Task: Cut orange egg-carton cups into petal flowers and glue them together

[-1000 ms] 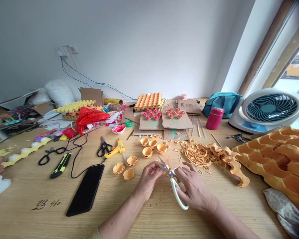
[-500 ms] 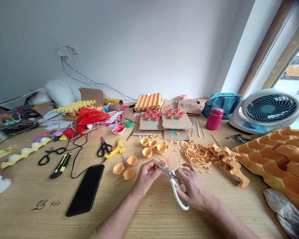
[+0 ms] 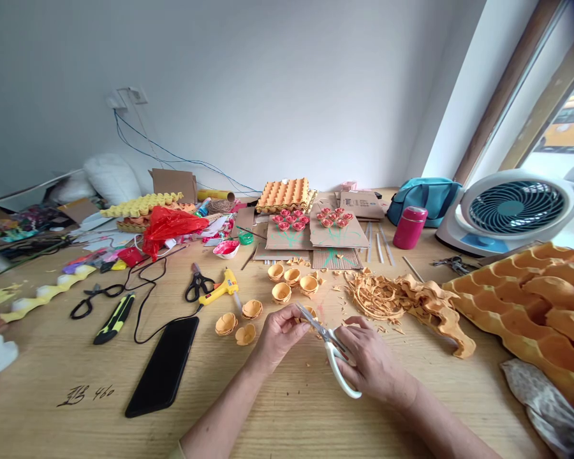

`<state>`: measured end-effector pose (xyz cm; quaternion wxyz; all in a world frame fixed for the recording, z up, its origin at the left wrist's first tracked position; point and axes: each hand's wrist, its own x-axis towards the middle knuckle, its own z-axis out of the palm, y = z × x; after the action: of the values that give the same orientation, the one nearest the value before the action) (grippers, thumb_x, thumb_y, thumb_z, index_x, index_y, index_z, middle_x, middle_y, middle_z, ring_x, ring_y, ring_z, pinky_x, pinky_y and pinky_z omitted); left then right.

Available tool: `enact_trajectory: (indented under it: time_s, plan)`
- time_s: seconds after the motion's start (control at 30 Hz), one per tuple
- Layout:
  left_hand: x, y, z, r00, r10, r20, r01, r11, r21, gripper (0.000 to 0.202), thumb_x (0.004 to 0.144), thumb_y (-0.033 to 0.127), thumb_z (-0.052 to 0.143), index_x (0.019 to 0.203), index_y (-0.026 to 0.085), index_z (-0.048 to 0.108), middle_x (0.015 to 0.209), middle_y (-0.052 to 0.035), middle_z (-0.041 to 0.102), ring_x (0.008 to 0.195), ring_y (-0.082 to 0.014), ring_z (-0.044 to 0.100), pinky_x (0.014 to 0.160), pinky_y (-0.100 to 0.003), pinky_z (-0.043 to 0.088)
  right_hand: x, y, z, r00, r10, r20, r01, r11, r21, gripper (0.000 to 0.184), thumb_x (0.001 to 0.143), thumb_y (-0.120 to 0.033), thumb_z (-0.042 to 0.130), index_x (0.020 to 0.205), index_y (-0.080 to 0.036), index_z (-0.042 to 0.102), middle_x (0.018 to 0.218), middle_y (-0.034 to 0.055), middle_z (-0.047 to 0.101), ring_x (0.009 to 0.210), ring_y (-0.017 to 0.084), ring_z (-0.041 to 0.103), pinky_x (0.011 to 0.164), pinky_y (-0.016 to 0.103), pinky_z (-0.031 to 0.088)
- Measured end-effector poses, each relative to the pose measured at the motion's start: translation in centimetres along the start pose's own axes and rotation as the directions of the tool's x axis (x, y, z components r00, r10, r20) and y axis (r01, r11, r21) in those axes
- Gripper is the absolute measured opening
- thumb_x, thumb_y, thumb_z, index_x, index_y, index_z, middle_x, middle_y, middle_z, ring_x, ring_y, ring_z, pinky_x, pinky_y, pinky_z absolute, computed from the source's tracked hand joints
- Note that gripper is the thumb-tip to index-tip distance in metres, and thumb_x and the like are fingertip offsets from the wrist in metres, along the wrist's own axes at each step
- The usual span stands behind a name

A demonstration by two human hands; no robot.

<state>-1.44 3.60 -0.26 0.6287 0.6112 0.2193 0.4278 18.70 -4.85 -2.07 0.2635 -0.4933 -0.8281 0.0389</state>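
Seven Orange Cups (image 3: 281,292) Look Done

Our left hand (image 3: 277,338) pinches a small orange piece (image 3: 311,312) at the blades of white-handled scissors (image 3: 325,335), our right hand (image 3: 368,354) wrapped around their handles, nearer us than the cups. We judge this piece unfinished; the egg tray (image 3: 507,287) at right appears largely uncut.

Daylight comes from the window (image 3: 557,143) at right, its outside view washed out. The worktop (image 3: 291,424) is evenly bright, shadows soft; the wall (image 3: 268,83) is duller. The scissors (image 3: 326,336) look fairly sharp, while the picture's edges are stretched and blurry.
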Motion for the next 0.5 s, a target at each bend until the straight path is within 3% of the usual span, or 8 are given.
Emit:
enact_trajectory:
  time_s: [0.13, 0.33, 0.5]
  plan:
    - [0.06, 0.08, -0.02, 0.999, -0.012, -0.047, 0.014, 0.999, 0.040, 0.019, 0.076, 0.033, 0.078, 0.079, 0.016, 0.071, 0.076, -0.0002, 0.063, 0.075, -0.0139, 0.054, 0.074, -0.025, 0.044, 0.18, 0.33, 0.38, 0.999, 0.048, -0.008, -0.048, 0.998, 0.046, 0.021, 0.099, -0.033, 0.045, 0.081, -0.022, 0.046, 0.072, 0.0009, 0.057, 0.069, 0.018, 0.051, 0.084, 0.037, 0.040]
    - [0.04, -0.17, 0.20, 0.995, -0.083, -0.047, 0.086, 0.995, 0.051, 0.025, 0.074, 0.038, 0.079, 0.076, 0.015, 0.068, 0.070, 0.0010, 0.060, 0.069, -0.0122, 0.050, 0.069, -0.025, 0.040, 0.71, 0.48, 0.21, 0.966, 0.247, -0.076, -0.223, 0.946, 0.235, 0.033, 0.097, -0.037, 0.050, 0.069, -0.023, 0.041, 0.063, -0.0019, 0.048, 0.062, 0.016, 0.045, 0.066, 0.030, 0.039]
    - [-0.29, -0.73, 0.46, 0.993, -0.117, -0.007, 0.117, 0.986, 0.122, 0.027, 0.071, 0.035, 0.080, 0.084, 0.015, 0.068, 0.075, 0.0003, 0.061, 0.069, -0.0125, 0.048, 0.066, -0.025, 0.036, 0.74, 0.13, -0.45, 0.935, 0.340, -0.104, -0.244, 0.825, 0.509, 0.021, 0.092, -0.040, 0.060, 0.082, -0.022, 0.055, 0.080, 0.0014, 0.061, 0.073, 0.018, 0.054, 0.070, 0.030, 0.045]
